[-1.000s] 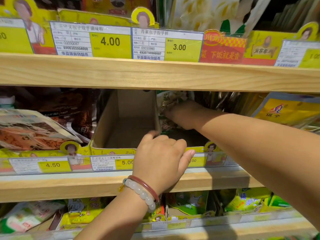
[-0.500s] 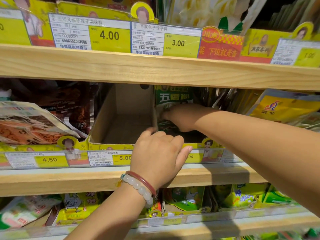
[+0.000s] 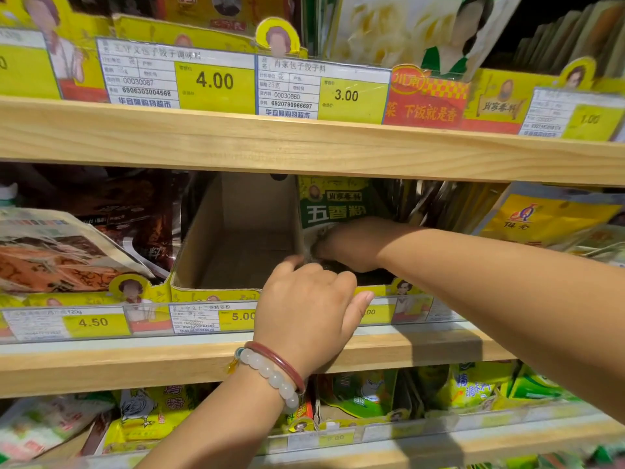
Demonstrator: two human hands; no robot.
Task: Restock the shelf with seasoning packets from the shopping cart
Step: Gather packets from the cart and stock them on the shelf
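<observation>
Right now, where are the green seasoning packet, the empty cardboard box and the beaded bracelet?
green seasoning packet [image 3: 338,206]: head view, on its printed front.
empty cardboard box [image 3: 199,247]: head view, on its left inner wall.
beaded bracelet [image 3: 270,374]: head view, on a pale bead at the wrist.

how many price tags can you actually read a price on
4 readable: 4.00 and 3.00 on the upper shelf rail, 4.50 and 5.00 on the middle rail. Others are blurred or partly hidden behind the left hand.

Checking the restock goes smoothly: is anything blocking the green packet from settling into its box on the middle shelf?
Nothing visible does. The right hand already holds the green packet upright inside its box, beside the empty cardboard box. The left hand rests on the box front.
</observation>
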